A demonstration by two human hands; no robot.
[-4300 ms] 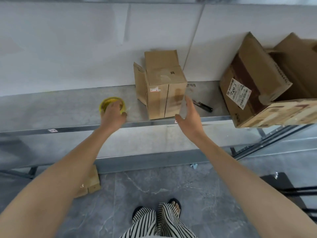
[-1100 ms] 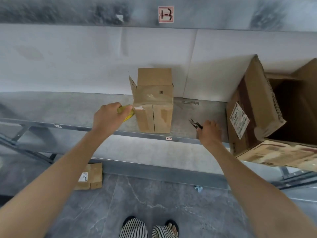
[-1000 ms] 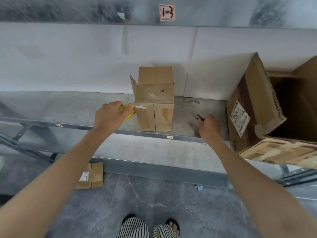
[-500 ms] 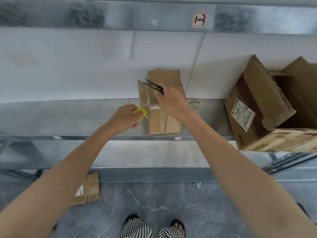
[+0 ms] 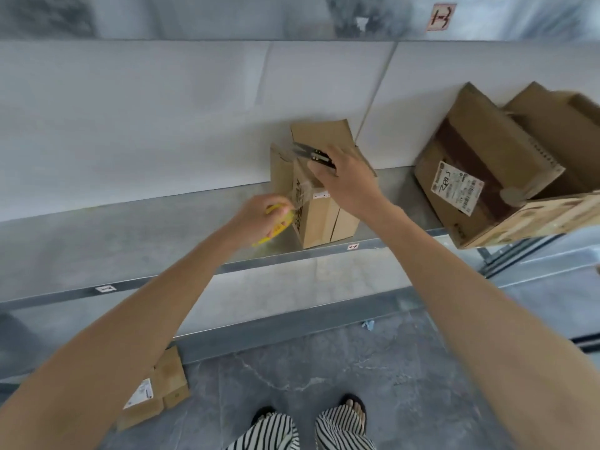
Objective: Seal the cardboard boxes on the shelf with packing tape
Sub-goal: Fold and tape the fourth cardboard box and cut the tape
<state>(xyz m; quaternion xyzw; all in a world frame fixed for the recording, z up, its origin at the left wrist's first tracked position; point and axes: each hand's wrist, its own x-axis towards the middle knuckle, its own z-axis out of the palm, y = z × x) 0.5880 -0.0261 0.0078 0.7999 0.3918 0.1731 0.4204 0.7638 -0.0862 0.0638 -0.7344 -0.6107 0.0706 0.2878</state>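
Observation:
A small upright cardboard box (image 5: pixel 324 219) stands on the metal shelf (image 5: pixel 130 241) with its back flap raised. My left hand (image 5: pixel 256 219) grips a yellow roll of packing tape (image 5: pixel 276 227) just left of the box. A clear strip of tape (image 5: pixel 297 186) stretches from the roll up over the box's top left edge. My right hand (image 5: pixel 347 180) is over the box top and holds small black snips (image 5: pixel 311 154), blades pointing left near the tape strip.
Two larger open cardboard boxes (image 5: pixel 493 177) lie tilted at the right end of the shelf. A small taped box (image 5: pixel 156 394) sits on the grey floor below left. My feet (image 5: pixel 308 423) are near the shelf's lower rail. The white wall is close behind.
My right hand picked the snips off the shelf to the right of the box and brought them above the box top. My left hand lowered the roll slightly, stretching the tape.

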